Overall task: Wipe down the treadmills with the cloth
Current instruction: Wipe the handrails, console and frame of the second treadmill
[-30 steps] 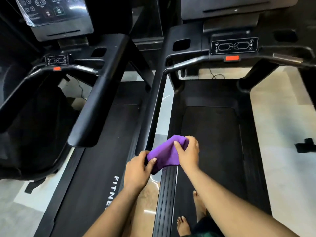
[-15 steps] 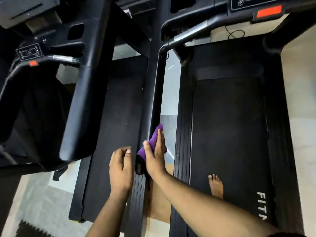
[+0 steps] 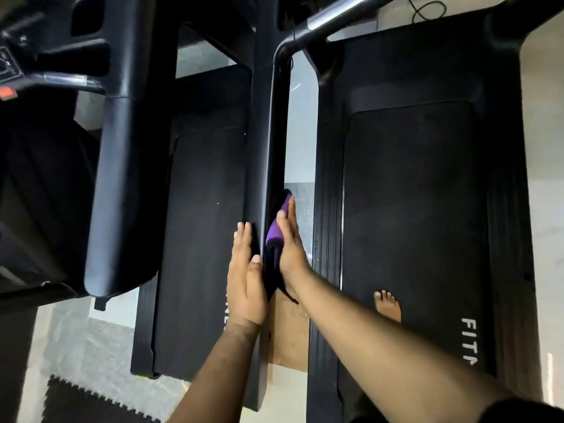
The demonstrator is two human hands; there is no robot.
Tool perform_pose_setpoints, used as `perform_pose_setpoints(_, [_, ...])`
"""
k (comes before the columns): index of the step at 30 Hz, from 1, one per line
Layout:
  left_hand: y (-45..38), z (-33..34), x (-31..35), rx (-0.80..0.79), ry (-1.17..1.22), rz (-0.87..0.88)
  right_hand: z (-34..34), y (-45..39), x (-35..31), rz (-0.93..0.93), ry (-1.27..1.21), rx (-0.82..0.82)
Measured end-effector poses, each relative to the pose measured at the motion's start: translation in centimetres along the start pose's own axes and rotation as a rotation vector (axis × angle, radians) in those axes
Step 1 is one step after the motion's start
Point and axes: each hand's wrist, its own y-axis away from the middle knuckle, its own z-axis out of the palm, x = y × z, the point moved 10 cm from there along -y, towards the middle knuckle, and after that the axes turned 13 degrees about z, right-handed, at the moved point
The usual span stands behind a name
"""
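We see the cloth point(image 3: 276, 236), purple, pressed against the right face of a black handrail point(image 3: 262, 166) that runs down between two treadmills. Only a strip of the cloth shows; most of it is hidden under the right hand point(image 3: 290, 248) or lost in shadow against the rail. The right hand lies flat on it, fingers straight and together, palm toward the rail. We cannot tell whether any finger curls round the cloth's edge.

The left hand point(image 3: 245, 279) is flat and extended on the opposite face of the same rail, holding nothing; its fingertips point(image 3: 244, 232) touch the rail's lower end.

Left treadmill point(image 3: 198, 209): the deck is visible, its lettering mostly covered by the left wrist. Its console point(image 3: 45, 56) is blurred and cropped at the top left; a red tab point(image 3: 7, 93) is barely legible.

Right treadmill point(image 3: 412, 193): belt in view, white lettering "FITN" cut short. A bare foot point(image 3: 387, 306) stands on the belt, heel hidden behind the right forearm.

A cable point(image 3: 427, 9) at the top edge is cropped. A dark foam mat point(image 3: 91, 401) shows at the bottom left, partly out of frame.
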Motion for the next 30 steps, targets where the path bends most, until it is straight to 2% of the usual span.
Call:
perform_pose_setpoints(3, [0.0,0.3,0.0,-0.027,-0.07,0.009,0.2,1.2,0.3,0.007,0.013,-0.003])
perform_pose_setpoints(7, [-0.1,0.5,-0.5,-0.048,-0.06,-0.017,1.2,7.5,2.2,-0.169,0.062,-0.126])
perform_pose_setpoints(13, [-0.4,0.4,-0.1,-0.046,-0.051,0.002,1.4,-0.7,-6.4,-0.213,0.156,-0.032])
perform_pose_setpoints(20, [-0.3,0.4,-0.2,-0.034,-0.05,-0.028,1.7,5.4,-1.2,-0.325,0.241,-0.127])
perform_pose_setpoints(25, [-0.4,0.6,-0.4,-0.063,-0.067,-0.002,2.1,-0.7,-9.9,-0.284,0.31,-0.015])
perform_pose_setpoints(30, [0.5,0.1,-1.2,-0.03,0.064,-0.084,1.7,4.1,-4.4,-0.298,0.34,-0.086])
